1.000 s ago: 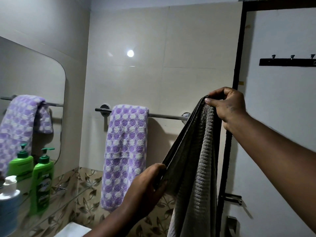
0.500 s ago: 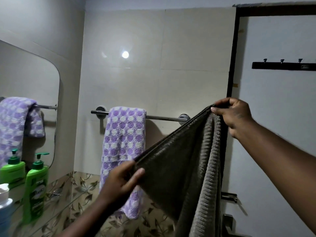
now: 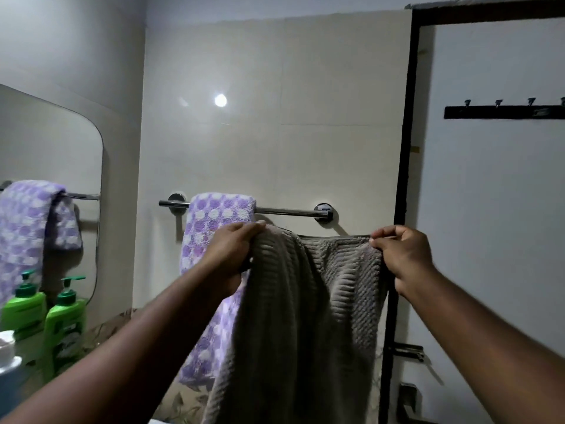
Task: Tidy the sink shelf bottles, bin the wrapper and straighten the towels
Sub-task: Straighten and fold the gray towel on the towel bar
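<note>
A ribbed grey towel (image 3: 308, 316) hangs stretched between both hands, just below and in front of the chrome towel rail (image 3: 287, 212). My left hand (image 3: 232, 255) grips its top left corner. My right hand (image 3: 403, 255) pinches the top right corner. A purple and white dotted towel (image 3: 214, 221) is draped over the rail's left half, partly behind my left arm. A green pump bottle (image 3: 65, 322) stands on the sink shelf at lower left, with a white-capped bottle (image 3: 7, 359) beside it at the frame edge.
A mirror (image 3: 46, 166) on the left wall reflects the purple towel and green bottle. A dark door frame (image 3: 403, 179) runs down the right of the rail. A black hook rack (image 3: 504, 111) is mounted on the door.
My left hand has risen level with my right, spreading the grey towel's top edge out flat below the rail. My right hand has dropped slightly.
</note>
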The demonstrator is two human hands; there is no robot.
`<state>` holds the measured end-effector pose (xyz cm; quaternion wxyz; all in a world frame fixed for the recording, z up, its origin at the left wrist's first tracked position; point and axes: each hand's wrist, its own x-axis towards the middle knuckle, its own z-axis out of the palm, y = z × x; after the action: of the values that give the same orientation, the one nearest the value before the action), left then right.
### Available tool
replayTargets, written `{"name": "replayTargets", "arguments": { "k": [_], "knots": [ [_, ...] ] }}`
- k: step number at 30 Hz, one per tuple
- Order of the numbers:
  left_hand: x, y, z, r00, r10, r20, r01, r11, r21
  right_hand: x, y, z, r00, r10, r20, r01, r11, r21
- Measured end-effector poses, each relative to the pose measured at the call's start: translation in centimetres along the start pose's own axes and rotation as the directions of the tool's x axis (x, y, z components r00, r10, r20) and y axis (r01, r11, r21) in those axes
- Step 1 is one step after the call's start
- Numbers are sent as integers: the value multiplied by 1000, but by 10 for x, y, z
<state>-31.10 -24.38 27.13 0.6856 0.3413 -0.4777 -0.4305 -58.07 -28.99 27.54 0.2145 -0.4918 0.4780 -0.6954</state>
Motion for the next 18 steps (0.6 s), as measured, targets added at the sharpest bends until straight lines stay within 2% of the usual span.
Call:
{"name": "replayTargets", "arguments": {
  "k": [3,6,8,11,13,14,15,16,17,18],
  "knots": [
    [-12,-8,42,995,74,73,-80,993,83,-30,-15,15,983,-176,50,174,984,40],
    [-17,-13,78,975,214,67,-224,922,316,-59,-32,30,916,-357,181,355,934,45],
    [-15,-10,87,961,262,85,-274,880,387,-62,-39,28,869,-440,228,439,897,58],
    [-15,4,92,966,195,172,-243,911,332,-53,-38,13,824,-459,331,415,888,197],
    [-16,13,95,962,124,244,-188,947,262,-43,-33,5,813,-429,393,378,903,204],
    [-18,16,96,947,138,291,-217,940,262,-37,-31,2,817,-418,397,359,908,217],
    [-19,18,96,920,226,322,-329,889,317,-33,-30,0,825,-414,384,345,908,237],
    [-19,18,94,858,373,353,-504,744,439,-29,-30,-2,836,-409,365,331,907,260],
    [-20,17,92,760,512,400,-638,474,607,-25,-31,-3,844,-396,362,298,907,296],
    [-17,16,90,657,593,465,-659,154,736,-22,-32,-5,844,-377,382,245,904,351]
  ]
}}
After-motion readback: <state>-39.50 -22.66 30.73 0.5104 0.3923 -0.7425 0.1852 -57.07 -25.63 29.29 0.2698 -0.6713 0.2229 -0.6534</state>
